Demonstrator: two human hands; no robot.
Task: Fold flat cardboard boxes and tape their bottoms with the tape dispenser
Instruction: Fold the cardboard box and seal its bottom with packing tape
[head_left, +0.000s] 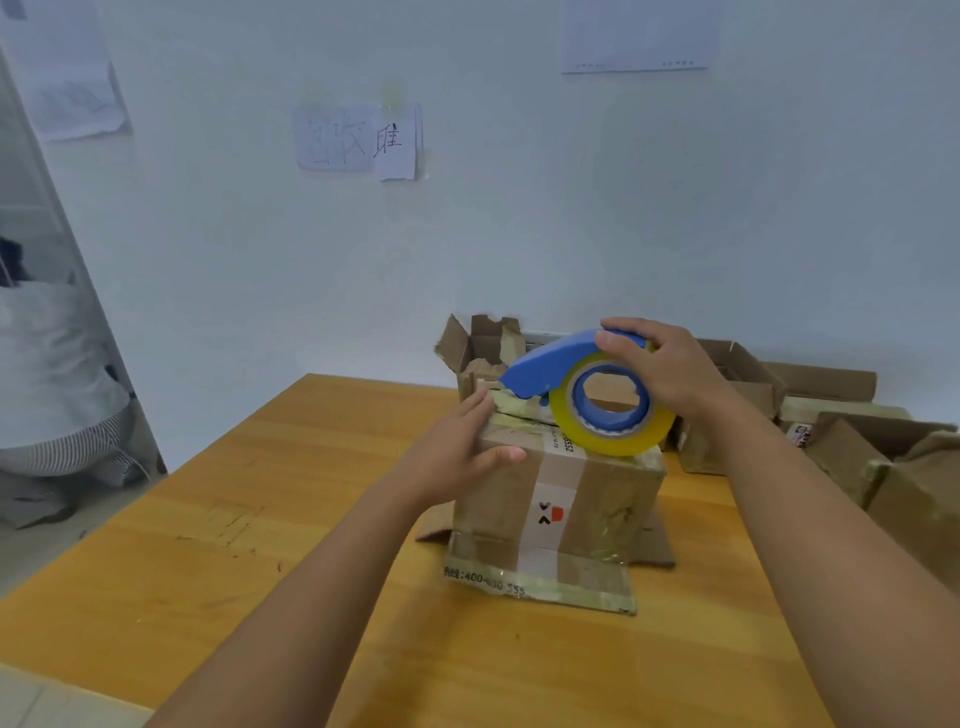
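A small cardboard box (602, 499) stands upside down on the wooden table (218, 540), its lower flaps splayed out on the tabletop. My right hand (670, 369) grips a blue tape dispenser (550, 364) with a yellowish tape roll (608, 431), held on the box's top face. The dispenser's nose points left, near the box's far-left top edge. My left hand (467, 447) rests on the box's left top edge, fingers straight, thumb along the front face.
Several other cardboard boxes (841, 441) crowd the table's back and right side, one open-topped box (478, 348) right behind the dispenser. A white wall stands behind the table. A person in white crouches on the floor at far left (57, 384).
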